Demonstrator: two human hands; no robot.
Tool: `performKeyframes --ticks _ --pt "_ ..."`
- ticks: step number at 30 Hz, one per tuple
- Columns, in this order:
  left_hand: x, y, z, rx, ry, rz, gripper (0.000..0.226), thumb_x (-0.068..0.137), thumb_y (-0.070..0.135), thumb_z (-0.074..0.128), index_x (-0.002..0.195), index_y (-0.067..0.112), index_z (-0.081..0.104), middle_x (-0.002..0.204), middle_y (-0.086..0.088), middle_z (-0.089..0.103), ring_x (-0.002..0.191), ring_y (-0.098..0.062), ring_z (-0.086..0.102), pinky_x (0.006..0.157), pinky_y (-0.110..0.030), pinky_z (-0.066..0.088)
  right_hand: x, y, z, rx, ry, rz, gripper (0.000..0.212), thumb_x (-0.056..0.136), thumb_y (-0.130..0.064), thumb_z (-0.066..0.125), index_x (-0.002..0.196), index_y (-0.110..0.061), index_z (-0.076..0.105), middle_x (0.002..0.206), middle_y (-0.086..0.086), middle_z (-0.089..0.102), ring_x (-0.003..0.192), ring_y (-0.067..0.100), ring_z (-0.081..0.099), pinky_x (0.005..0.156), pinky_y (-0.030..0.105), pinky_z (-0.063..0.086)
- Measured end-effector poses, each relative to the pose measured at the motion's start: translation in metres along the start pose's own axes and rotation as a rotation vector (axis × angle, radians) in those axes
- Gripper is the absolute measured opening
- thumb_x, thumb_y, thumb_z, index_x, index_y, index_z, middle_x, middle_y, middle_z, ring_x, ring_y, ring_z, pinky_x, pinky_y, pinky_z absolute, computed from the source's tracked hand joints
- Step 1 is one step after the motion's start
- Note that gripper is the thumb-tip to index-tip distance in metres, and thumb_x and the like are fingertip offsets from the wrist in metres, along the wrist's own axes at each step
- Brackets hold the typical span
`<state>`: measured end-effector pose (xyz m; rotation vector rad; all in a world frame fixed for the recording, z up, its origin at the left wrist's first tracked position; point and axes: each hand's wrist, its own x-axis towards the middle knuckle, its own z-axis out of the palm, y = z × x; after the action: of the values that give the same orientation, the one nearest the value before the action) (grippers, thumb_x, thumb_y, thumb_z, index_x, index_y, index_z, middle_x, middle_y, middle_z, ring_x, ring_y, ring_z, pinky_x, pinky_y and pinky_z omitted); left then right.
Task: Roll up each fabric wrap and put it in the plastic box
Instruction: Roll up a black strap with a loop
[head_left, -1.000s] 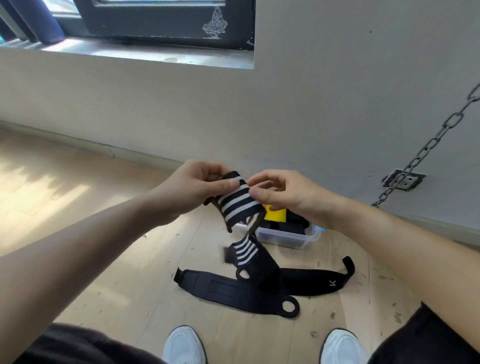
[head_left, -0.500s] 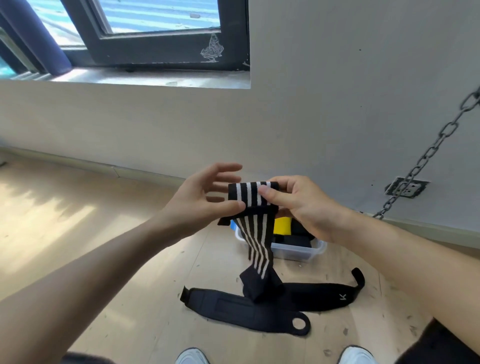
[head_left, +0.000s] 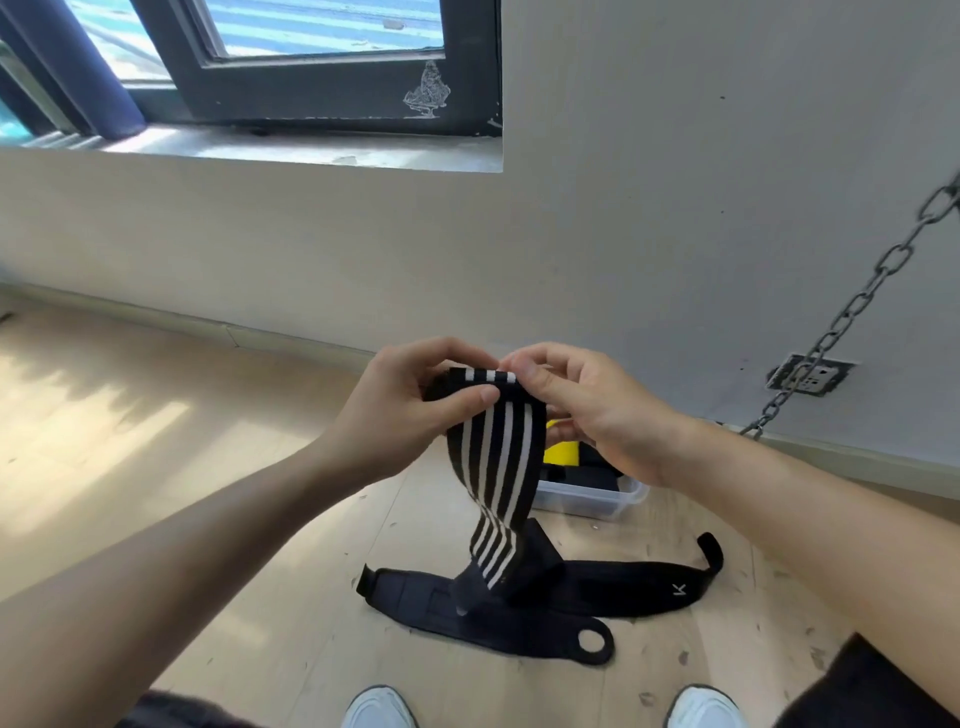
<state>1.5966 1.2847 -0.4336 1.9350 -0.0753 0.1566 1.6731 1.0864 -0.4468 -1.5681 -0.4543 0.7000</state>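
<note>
A black wrap with white stripes (head_left: 496, 467) hangs in front of me, its top end folded over. My left hand (head_left: 410, 410) pinches that top end from the left with thumb and fingers. My right hand (head_left: 587, 410) pinches it from the right. The wrap's lower end trails down onto two plain black wraps (head_left: 467, 608) lying crossed on the floor. Behind the hanging wrap stands a clear plastic box (head_left: 602, 501) holding black items and something yellow, partly hidden by my right hand.
Light wooden floor all round, sunlit at the left. A pale wall with a skirting board runs close behind the box. A metal chain (head_left: 852, 306) hangs at the right near a wall socket (head_left: 810, 374). My white shoes (head_left: 379, 709) show at the bottom edge.
My left hand, open half a second ago, has closed on the wrap's top end. The wrap now hangs straighter, and both hands sit close together at its folded top.
</note>
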Motion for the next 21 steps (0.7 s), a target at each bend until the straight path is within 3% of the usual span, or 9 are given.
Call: performKeyframes --ticks 2,4,7,11,17,21 --pt "0.000 -0.001 0.001 0.004 0.016 -0.018 0.010 0.092 0.014 0.075 0.102 0.015 0.075 0.086 -0.017 0.075 0.085 -0.041 0.070 0.076 -0.052 0.059 -0.001 0.000 0.000 0.017 0.010 -0.058 0.037 0.089 -0.031 0.069 0.120 -0.011 0.062 0.106 0.017 0.072 0.094 0.024 0.072 0.074 0.035 0.058" --pt "0.002 -0.002 0.004 0.005 0.041 -0.041 0.007 0.092 0.016 0.074 0.099 0.015 0.076 0.087 -0.012 0.076 0.080 -0.028 0.073 0.067 -0.039 0.060 -0.001 0.000 -0.001 0.011 0.029 -0.103 0.027 0.092 -0.014 0.070 0.117 -0.007 0.063 0.103 0.019 0.070 0.091 0.025 0.071 0.076 0.041 0.060" --pt "0.004 -0.003 0.007 -0.006 0.067 -0.100 0.007 0.093 0.019 0.073 0.096 0.014 0.077 0.086 -0.008 0.076 0.076 -0.010 0.071 0.061 -0.022 0.054 0.000 0.001 -0.002 0.000 0.061 -0.109 0.018 0.096 -0.012 0.065 0.111 -0.002 0.066 0.100 0.020 0.074 0.085 0.025 0.071 0.070 0.038 0.060" --pt "0.005 -0.005 0.010 0.005 0.098 -0.152 0.010 0.093 0.022 0.073 0.095 0.013 0.076 0.087 -0.011 0.075 0.076 -0.013 0.070 0.058 -0.025 0.056 0.001 0.003 -0.004 -0.096 0.079 -0.092 0.015 0.096 -0.019 0.066 0.106 -0.009 0.072 0.094 0.013 0.076 0.072 0.016 0.066 0.050 0.024 0.048" --pt "0.005 -0.005 0.013 -0.011 0.099 -0.121 0.005 0.095 0.016 0.071 0.096 0.011 0.071 0.086 -0.021 0.070 0.072 -0.015 0.064 0.059 -0.030 0.052 0.001 0.002 -0.004 -0.021 0.083 -0.047 0.027 0.098 -0.030 0.062 0.107 -0.005 0.071 0.092 0.016 0.071 0.070 0.018 0.066 0.044 0.023 0.048" --pt "0.003 -0.004 0.016 -0.077 0.066 -0.133 0.004 0.095 0.010 0.070 0.098 0.007 0.068 0.090 -0.024 0.071 0.073 -0.017 0.063 0.061 -0.031 0.054 0.002 0.005 -0.004 0.008 0.117 -0.038 0.020 0.097 -0.023 0.066 0.103 -0.004 0.070 0.090 0.012 0.070 0.072 0.016 0.065 0.045 0.023 0.049"
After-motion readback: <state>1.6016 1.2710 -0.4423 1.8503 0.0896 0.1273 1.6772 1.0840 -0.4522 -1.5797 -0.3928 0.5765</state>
